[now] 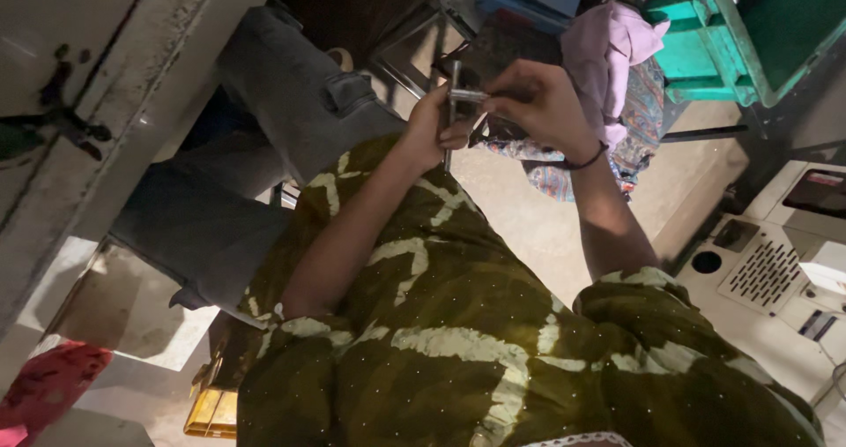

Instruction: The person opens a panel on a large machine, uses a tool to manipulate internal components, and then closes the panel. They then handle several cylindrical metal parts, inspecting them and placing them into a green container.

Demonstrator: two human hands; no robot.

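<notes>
the biggest thing in view is the olive-green garment with pale tie-dye bands (pixel 458 324) that fills the lower half, with grey folded trousers of heavy cloth (pixel 291 112) lying up and to the left of it and a green plastic crate (pixel 749 33) at the top right corner. between these, a heap of pink and patterned cloth (pixel 617 68) sits just behind the hands, over the pale floor (pixel 538 218).

both forearms rise from the garment and meet near the top centre. the left hand (pixel 430 130) is curled shut around the lower part of a slim grey metal rod-shaped tool (pixel 454 103), whose long axis runs nearly straight up and down in the picture, its top end standing clear above the fist. the right hand (pixel 542 103), with a dark band at the wrist, comes in from the right and pinches closed on a short silvery cross piece (pixel 467 96) that juts sideways from the rod (so the two axes cross at about a right angle). the hands are touching or nearly so; the right one sits slightly higher. what the tool is exactly cannot be told in the dim light.
</notes>
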